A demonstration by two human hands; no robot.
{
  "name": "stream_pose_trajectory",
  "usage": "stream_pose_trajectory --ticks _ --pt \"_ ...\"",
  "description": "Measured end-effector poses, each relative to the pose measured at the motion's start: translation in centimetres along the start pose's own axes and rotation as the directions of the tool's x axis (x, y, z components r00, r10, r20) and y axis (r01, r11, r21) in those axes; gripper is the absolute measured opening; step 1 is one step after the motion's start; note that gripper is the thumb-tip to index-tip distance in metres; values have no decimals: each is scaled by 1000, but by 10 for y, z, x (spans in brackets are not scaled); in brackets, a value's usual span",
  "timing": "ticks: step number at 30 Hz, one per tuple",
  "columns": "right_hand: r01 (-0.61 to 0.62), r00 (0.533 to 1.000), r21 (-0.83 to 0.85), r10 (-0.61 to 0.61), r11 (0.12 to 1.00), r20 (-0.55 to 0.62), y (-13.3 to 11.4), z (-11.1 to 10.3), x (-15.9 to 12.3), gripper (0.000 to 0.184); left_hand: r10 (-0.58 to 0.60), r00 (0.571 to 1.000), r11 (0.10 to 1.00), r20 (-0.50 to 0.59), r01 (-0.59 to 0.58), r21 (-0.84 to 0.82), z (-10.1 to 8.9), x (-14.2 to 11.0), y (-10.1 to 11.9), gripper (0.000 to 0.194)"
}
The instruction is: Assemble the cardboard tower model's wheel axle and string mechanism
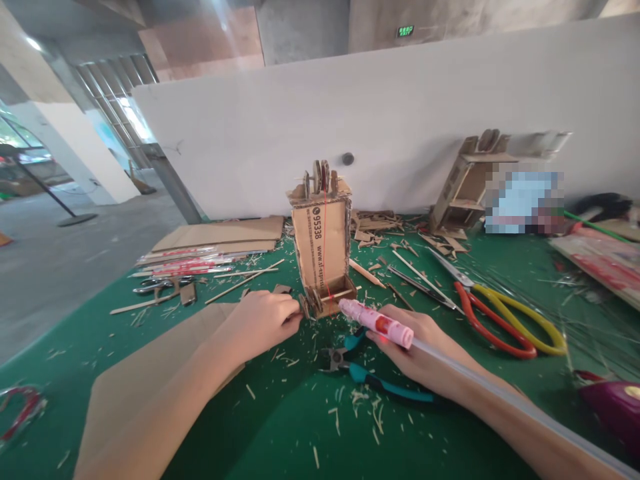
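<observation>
A cardboard model (320, 247) stands upright on the green table, with cardboard discs on top, a red thread down its front and a small box with a wooden stick at its foot. At its lower left, my left hand (265, 320) is closed, fingertips pinched at the cardboard discs (313, 301) on the stick. My right hand (413, 337) grips a pink hot glue gun (377, 323), a long clear glue stick trailing from its rear. Its nozzle points at the model's base; whether it touches is unclear. Below lie teal-handled cutting pliers (370, 377).
To the right lie large scissors (493, 313) with red and yellow handles, tweezers (425, 287) and a purple object (613, 407). Another cardboard model (460, 180) stands behind. Cardboard sheets (145, 380), packaged sticks (195, 261) and small scissors (160, 287) are at left. Scraps litter the table.
</observation>
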State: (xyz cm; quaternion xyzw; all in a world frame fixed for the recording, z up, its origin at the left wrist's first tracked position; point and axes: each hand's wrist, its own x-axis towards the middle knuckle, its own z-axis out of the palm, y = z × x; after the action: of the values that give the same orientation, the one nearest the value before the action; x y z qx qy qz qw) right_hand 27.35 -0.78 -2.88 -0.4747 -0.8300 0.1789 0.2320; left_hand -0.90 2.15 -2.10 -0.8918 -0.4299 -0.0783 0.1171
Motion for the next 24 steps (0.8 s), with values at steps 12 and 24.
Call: stream_pose_trajectory --ticks 12,24 --pt "14 1000 16 -14 1000 -2 0 -1 -2 19 23 999 999 23 -22 -28 -4 0 0 23" --pt "46 999 -27 -46 999 -18 1 1 -3 17 21 999 998 29 -20 -56 -5 0 0 23"
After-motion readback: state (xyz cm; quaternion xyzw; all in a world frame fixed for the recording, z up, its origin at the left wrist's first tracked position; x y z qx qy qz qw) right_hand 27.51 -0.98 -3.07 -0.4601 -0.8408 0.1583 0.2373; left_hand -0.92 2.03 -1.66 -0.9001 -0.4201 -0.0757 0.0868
